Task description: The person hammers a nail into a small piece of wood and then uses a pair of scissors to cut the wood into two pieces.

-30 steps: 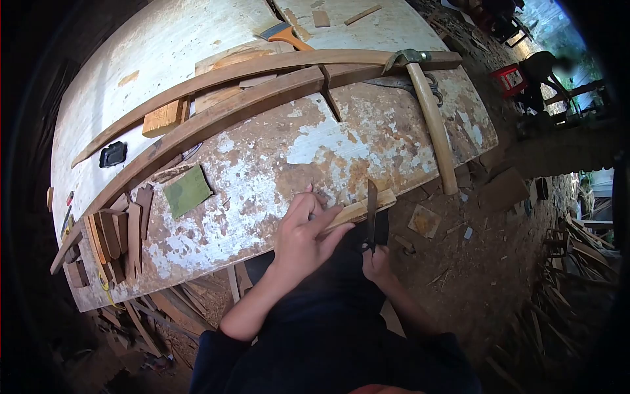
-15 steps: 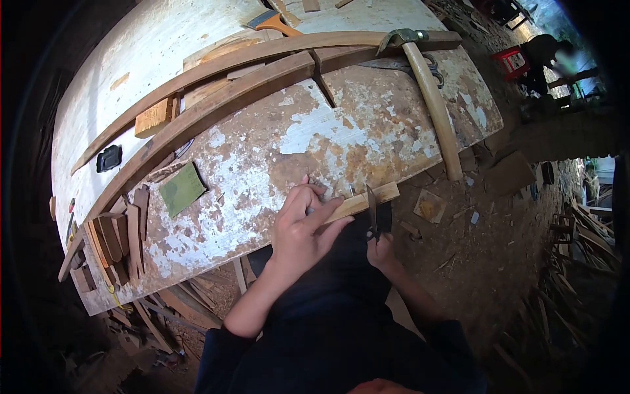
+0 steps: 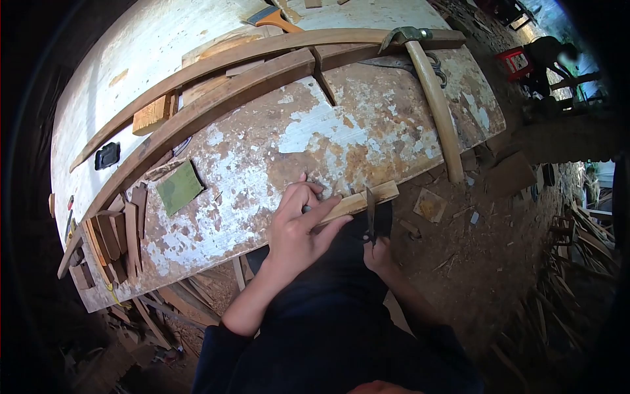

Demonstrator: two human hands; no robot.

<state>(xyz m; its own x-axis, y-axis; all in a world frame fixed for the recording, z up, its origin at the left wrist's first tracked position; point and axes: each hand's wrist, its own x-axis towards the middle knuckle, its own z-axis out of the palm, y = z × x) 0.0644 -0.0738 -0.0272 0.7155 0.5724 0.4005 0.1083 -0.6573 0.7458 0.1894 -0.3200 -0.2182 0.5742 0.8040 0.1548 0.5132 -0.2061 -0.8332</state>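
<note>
At the near edge of the table, my left hand (image 3: pixel 298 222) presses a short wooden strip (image 3: pixel 386 192), with the thumb on the near side and the fingers over the top. The strip's right end sticks out past the edge. My right hand (image 3: pixel 378 255) is below it, closed around the dark handle of a small saw (image 3: pixel 371 211). The saw's narrow blade points away from me and crosses the strip near its right end. The blade's teeth are too small to make out.
Curved wooden pieces (image 3: pixel 216 98) lie across the table (image 3: pixel 243 190). A hammer (image 3: pixel 433 105) rests over scissors (image 3: pixel 438 69) on the right. Green sandpaper (image 3: pixel 180 188), wood offcuts (image 3: pixel 121 240) and a paintbrush (image 3: pixel 274 20) lie around. Scraps litter the floor; a person (image 3: pixel 548 59) is far right.
My right hand has drawn the saw slightly back toward me and a little left, its blade still across the strip. My left hand stays in nearly the same place on the wood.
</note>
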